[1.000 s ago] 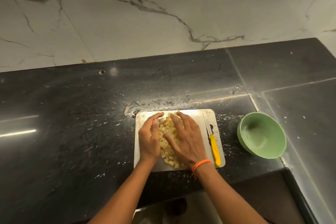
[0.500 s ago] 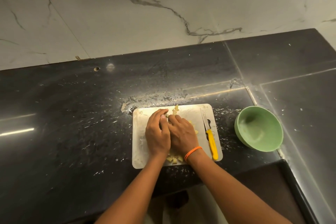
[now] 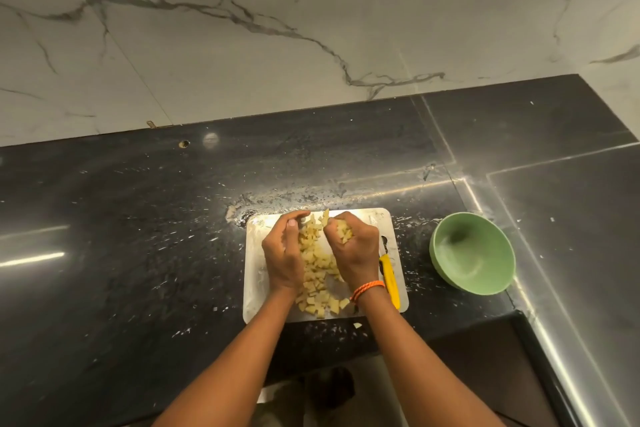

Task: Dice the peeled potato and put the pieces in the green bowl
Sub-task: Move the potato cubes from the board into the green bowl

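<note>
On the dark countertop (image 3: 138, 236) lies a pale cutting board (image 3: 256, 288). The left hand (image 3: 282, 253) rests on it with fingers curled against the left side of the heap of diced potato pieces (image 3: 317, 270), cupping them. The right hand (image 3: 353, 250) has its fingers closed around a clump of pieces, seemingly lifted a little off the board. Just right of its wrist lies a yellow-handled knife (image 3: 391, 279), blade mostly hidden. Further right, apart from the board, stands the green bowl (image 3: 472, 253)
</note>
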### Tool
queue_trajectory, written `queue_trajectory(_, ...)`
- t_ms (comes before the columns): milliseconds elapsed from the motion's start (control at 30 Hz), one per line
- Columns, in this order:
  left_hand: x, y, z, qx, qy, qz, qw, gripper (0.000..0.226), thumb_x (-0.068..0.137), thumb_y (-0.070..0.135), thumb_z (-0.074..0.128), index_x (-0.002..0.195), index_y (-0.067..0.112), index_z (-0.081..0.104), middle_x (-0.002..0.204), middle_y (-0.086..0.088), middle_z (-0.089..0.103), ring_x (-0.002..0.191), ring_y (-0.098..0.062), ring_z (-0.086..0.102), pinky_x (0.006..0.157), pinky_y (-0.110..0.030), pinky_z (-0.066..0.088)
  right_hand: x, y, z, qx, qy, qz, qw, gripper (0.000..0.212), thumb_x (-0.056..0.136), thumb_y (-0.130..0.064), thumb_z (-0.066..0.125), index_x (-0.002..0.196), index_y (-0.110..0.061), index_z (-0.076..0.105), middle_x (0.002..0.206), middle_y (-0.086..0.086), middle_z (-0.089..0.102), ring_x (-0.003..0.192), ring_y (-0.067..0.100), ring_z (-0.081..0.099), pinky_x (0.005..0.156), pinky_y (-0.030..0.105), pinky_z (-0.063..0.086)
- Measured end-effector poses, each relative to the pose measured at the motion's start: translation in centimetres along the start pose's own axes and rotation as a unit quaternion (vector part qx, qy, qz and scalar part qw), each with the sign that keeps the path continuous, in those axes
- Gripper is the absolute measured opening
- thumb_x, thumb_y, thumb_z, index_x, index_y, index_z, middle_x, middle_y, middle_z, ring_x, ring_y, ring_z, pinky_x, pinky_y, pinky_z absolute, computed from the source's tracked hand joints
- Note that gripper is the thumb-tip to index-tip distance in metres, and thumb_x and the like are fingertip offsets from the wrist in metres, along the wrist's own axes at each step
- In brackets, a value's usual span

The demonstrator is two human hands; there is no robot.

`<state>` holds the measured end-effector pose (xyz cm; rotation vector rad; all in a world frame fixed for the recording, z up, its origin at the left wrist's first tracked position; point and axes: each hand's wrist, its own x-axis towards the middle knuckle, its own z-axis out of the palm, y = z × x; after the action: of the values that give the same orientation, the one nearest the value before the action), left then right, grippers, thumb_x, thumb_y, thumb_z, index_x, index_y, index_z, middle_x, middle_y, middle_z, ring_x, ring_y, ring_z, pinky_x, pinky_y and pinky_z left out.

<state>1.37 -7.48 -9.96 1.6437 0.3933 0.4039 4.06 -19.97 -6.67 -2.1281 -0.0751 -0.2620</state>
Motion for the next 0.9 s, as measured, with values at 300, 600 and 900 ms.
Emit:
queue_trajectory(300,0.0,-0.8,-1.4,0.076,-0.031,0.031,0.996,0.035,0.108,0.024,0.044,0.119,0.013,0.076,0.110,0.006,0.077,0.103,-0.010,0.071,0.086,-0.031,0.057,2.4,0.8,-11.5,0.090,0.153,0.054,0.983,0.022,0.095,-0.007,0.067,0.073,-0.006,0.065,0.061,0.003,0.058,0.053,0.006,0.053,0.047,0.021,0.041)
queue_trajectory(600,0.0,-0.5,-1.0,0.100,-0.031,0.053,0.993,0.033,0.106,0.022,0.047,0.114,0.010,0.077,0.105,0.005,0.076,0.099,-0.003,0.069,0.082,-0.016,0.052,1.6,10.2,-16.2,-0.281,-0.005,0.246,0.928,0.028,0.083,-0.028,0.074,0.109,-0.018,0.071,0.099,0.008,0.072,0.091,0.029,0.064,0.075,0.039,0.054)
queue_trajectory(900,0.2,-0.4,-1.1,0.103,-0.034,0.058,0.992,0.033,0.104,0.020,0.046,0.114,0.010,0.076,0.107,0.003,0.076,0.101,-0.005,0.069,0.085,-0.018,0.052,2.9,8.3,-13.9,-0.213,0.019,0.200,0.956,0.015,0.094,-0.024,0.062,0.082,-0.016,0.067,0.078,0.003,0.067,0.072,0.022,0.060,0.066,0.033,0.047)
